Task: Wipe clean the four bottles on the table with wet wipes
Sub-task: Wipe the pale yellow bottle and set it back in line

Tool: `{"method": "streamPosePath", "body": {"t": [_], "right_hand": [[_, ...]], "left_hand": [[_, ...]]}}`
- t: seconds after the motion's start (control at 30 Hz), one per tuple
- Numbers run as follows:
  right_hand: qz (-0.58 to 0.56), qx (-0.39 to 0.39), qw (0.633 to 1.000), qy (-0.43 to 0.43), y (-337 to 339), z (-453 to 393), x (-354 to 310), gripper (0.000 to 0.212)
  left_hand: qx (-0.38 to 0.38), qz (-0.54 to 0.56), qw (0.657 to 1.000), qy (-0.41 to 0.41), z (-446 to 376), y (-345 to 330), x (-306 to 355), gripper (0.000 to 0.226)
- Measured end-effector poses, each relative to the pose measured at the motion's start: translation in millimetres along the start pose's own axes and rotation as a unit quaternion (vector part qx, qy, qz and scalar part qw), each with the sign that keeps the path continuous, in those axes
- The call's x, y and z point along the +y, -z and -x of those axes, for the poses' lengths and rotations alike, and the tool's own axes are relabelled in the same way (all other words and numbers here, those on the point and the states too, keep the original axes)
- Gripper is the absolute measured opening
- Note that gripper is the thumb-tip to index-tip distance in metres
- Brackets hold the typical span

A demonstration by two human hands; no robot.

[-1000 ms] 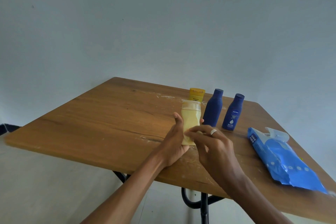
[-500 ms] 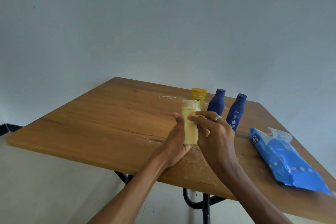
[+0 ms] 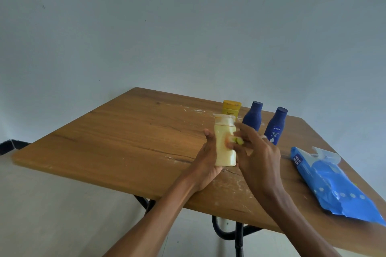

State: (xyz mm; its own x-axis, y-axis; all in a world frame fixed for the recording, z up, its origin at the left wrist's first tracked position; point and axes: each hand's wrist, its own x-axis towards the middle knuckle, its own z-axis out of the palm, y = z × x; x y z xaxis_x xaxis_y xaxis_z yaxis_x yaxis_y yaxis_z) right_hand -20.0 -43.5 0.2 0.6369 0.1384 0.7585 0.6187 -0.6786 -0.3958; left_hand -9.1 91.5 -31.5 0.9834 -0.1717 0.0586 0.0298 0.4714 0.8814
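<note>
The left hand holds the pale yellow bottle upright just over the desk, its grip wrapped around the bottle's left side. The right hand is closer to the label face, fingers pinching a wet wipe against it, so strokes likely run top to bottom.

We count four bottles: one pale yellow bottle at frame centre, one yellow tube and two dark blue bottles right of centre. One blue wipes pack, lower right. One wooden table. Two hands.
</note>
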Motion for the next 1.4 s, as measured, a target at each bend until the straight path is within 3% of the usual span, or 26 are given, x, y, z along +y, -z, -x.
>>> {"method": "streamPosePath", "body": {"t": [0.17,0.4,0.5,0.6,0.73,1.0,1.13,1.4], "right_hand": [[0.01,0.074,0.997,0.036,-5.0,-21.7,-6.9,0.029],[0.007,-0.022,0.986,0.164,-14.4,11.2,-4.6,0.031],[-0.039,-0.027,0.989,0.138,-13.1,25.6,-5.1,0.037],[0.042,-0.037,0.982,0.181,-7.4,36.1,0.1,0.037],[0.051,-0.055,0.977,0.2,-4.3,42.6,1.0,0.03],[-0.013,0.023,0.994,0.106,-4.2,-1.6,1.2,0.018],[-0.045,0.064,0.996,0.032,-6.7,-25.1,-0.6,0.033],[-0.048,0.031,0.997,0.051,-6.5,-8.9,-2.5,0.019]], "left_hand": [[0.021,-0.01,1.0,0.006,-0.1,-4.5,4.7,0.072],[-0.008,-0.003,1.0,-0.006,6.5,-1.0,2.7,0.06],[-0.009,0.014,1.0,0.008,7.5,1.1,5.0,0.076],[0.001,0.036,0.999,0.013,6.6,3.0,7.7,0.085],[-0.003,0.022,1.0,0.016,5.3,3.7,9.1,0.09],[0.014,0.027,0.999,0.014,2.9,-3.3,7.0,0.072],[0.006,0.0,1.0,0.02,1.2,-5.5,5.1,0.064],[0.032,0.001,0.999,0.033,4.6,-8.3,6.0,0.064]]}}
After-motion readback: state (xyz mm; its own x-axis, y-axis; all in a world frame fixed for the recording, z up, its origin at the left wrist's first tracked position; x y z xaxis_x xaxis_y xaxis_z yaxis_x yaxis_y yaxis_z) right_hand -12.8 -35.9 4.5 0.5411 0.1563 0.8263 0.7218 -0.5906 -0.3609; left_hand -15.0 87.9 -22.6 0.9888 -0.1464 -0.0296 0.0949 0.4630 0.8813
